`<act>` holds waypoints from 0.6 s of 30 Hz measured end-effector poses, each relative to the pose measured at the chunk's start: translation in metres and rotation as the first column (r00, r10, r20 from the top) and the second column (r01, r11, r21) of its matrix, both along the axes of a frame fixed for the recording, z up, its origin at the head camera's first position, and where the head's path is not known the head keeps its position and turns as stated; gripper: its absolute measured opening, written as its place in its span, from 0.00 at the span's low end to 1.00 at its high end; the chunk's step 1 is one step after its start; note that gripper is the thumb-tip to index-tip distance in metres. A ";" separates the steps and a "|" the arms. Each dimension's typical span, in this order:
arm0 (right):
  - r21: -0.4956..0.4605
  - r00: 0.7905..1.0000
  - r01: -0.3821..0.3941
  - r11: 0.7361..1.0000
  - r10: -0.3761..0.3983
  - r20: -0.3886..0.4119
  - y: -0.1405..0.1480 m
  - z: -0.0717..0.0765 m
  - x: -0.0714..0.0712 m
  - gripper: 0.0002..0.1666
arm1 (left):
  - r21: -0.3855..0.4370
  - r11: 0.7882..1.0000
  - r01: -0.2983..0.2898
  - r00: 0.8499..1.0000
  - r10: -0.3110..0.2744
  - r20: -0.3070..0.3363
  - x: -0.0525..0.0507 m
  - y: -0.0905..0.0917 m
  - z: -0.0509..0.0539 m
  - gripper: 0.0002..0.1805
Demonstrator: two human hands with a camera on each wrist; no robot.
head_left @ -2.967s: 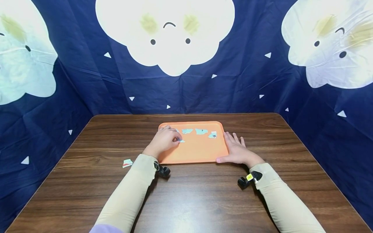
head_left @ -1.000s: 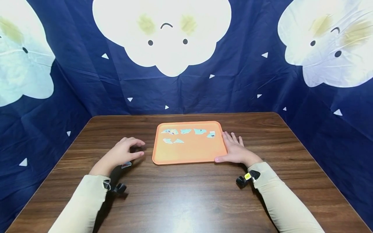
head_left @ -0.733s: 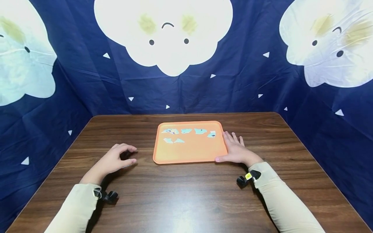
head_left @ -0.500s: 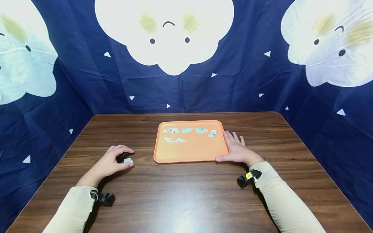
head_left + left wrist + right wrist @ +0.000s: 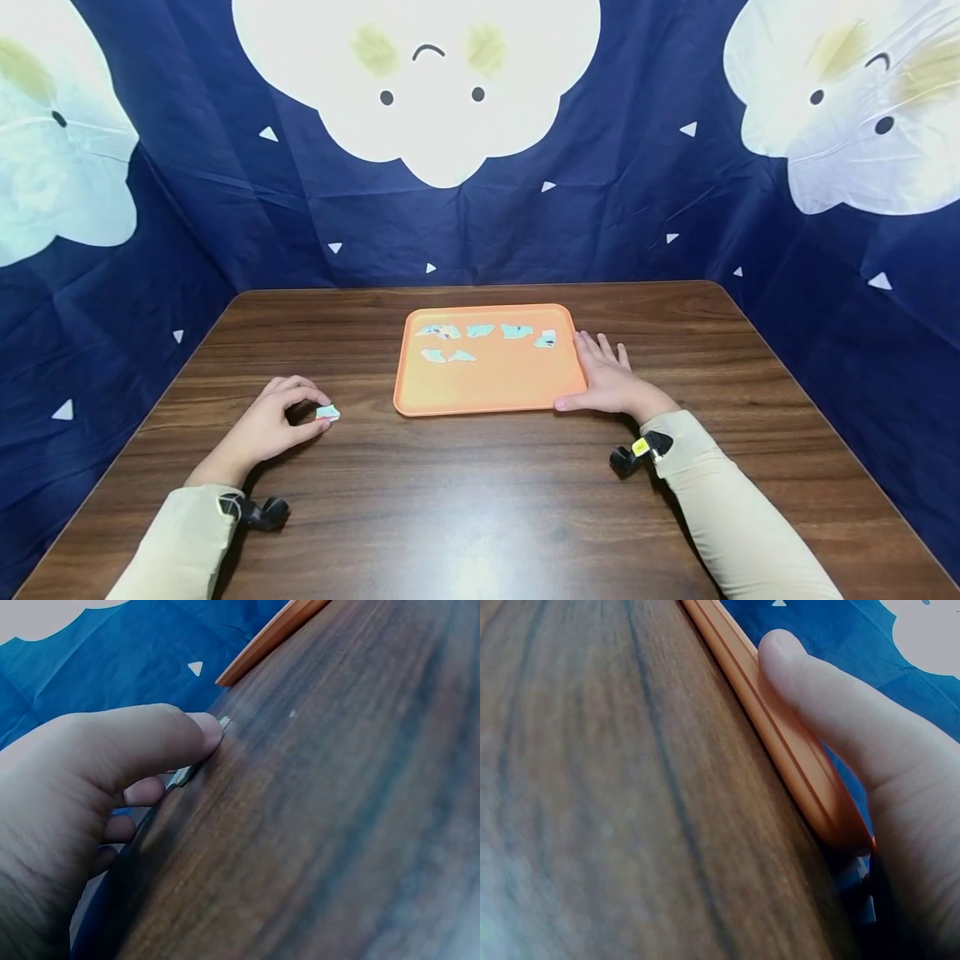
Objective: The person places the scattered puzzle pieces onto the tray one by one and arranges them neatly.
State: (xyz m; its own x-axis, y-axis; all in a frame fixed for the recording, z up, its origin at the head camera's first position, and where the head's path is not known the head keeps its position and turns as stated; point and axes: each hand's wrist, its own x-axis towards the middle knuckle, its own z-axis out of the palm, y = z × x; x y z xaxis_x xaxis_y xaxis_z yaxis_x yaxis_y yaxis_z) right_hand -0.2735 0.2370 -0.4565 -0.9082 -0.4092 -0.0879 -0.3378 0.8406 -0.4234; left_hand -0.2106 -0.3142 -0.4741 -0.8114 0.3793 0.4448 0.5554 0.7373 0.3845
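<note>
On the table left of the tray, my left hand (image 5: 273, 425) pinches a small jagged picture piece (image 5: 327, 412), pale blue and white with a red strip, between thumb and forefinger. The left wrist view has the thumb on the near edge of this thin piece (image 5: 182, 776), which lies low at the tabletop; the other fingers are partly hidden. My right hand (image 5: 611, 379) rests with spread fingers against the right side of the orange tray (image 5: 495, 387). In the right wrist view its thumb touches the tray's outer wall (image 5: 810, 776).
Several pale blue jagged pieces lie in the tray, such as a wide one (image 5: 516, 332) in the back row and a pointed one (image 5: 461, 356) in the front row. The brown wooden table (image 5: 480, 483) ends at a dark blue cloth (image 5: 480, 233) with clouds.
My left hand has left the tray, moved left to the loose piece and closed thumb and forefinger on it. One more piece shows in the tray's front row. The right hand stays.
</note>
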 end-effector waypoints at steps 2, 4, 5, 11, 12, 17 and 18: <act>0.005 1.000 -0.001 1.000 0.001 0.000 0.000 0.000 0.000 0.83 | -0.001 1.000 -0.001 1.000 0.001 -0.003 -0.001 0.000 0.000 0.17; 0.004 1.000 0.000 1.000 0.000 0.000 0.000 0.000 -0.001 0.83 | 0.000 1.000 0.003 1.000 -0.003 -0.016 -0.002 0.000 0.000 0.17; 0.002 1.000 0.000 1.000 0.000 -0.002 0.001 0.000 -0.001 0.83 | -0.002 1.000 0.006 1.000 -0.006 -0.027 -0.002 0.000 0.000 0.17; -0.007 1.000 0.001 1.000 -0.001 0.001 0.001 -0.002 0.000 0.82 | -0.009 1.000 0.008 0.998 -0.009 -0.058 -0.005 0.001 0.001 0.16; -0.007 1.000 0.001 1.000 -0.001 0.004 0.001 -0.001 0.000 0.82 | -0.007 1.000 0.005 0.998 -0.005 -0.060 -0.006 0.001 0.001 0.16; -0.005 1.000 0.002 1.000 -0.002 0.000 0.000 -0.002 -0.001 0.82 | 0.011 1.000 -0.006 0.998 0.007 -0.063 -0.011 0.004 0.002 0.15; -0.004 1.000 0.001 1.000 -0.001 -0.003 0.001 -0.002 -0.001 0.82 | 0.017 1.000 -0.007 0.998 0.008 -0.064 -0.013 0.005 0.002 0.15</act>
State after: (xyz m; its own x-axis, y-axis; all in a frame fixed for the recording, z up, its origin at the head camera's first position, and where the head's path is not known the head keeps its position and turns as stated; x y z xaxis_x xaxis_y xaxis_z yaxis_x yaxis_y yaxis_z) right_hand -0.2748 0.2375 -0.4584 -0.9088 -0.4087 -0.0834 -0.3382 0.8390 -0.4261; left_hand -0.2232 -0.3096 -0.4721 -0.7840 0.3654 0.5019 0.5738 0.7352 0.3609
